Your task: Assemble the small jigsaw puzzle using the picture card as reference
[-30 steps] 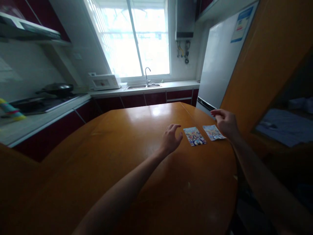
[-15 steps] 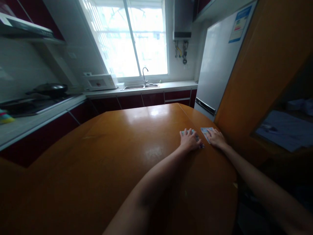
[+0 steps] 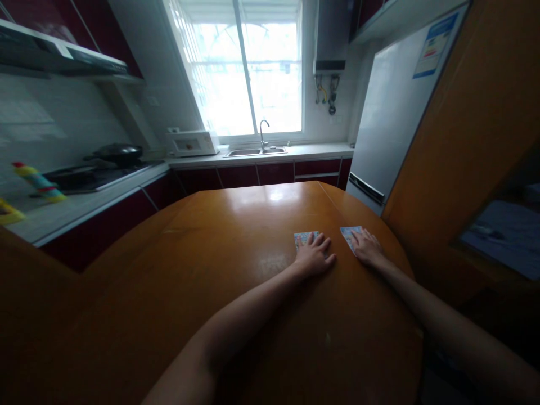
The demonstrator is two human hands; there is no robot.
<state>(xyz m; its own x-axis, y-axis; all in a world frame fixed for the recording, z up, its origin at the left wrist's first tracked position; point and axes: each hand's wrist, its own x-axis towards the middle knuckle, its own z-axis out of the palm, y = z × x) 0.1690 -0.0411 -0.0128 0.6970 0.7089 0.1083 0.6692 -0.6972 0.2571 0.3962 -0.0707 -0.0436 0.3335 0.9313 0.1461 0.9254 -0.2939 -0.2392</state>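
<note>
window [image 3: 270, 84] glaring; table [image 3: 236, 242] shiny, edges dim.

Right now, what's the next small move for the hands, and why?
Probably slide the right card slightly left: the right hand rests on it, and a strip of bare tabletop separates it from the left card, which the left hand partly covers.

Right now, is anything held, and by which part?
Nothing held: the left hand lies spread over one printed sheet, the right hand over another sheet.
</note>
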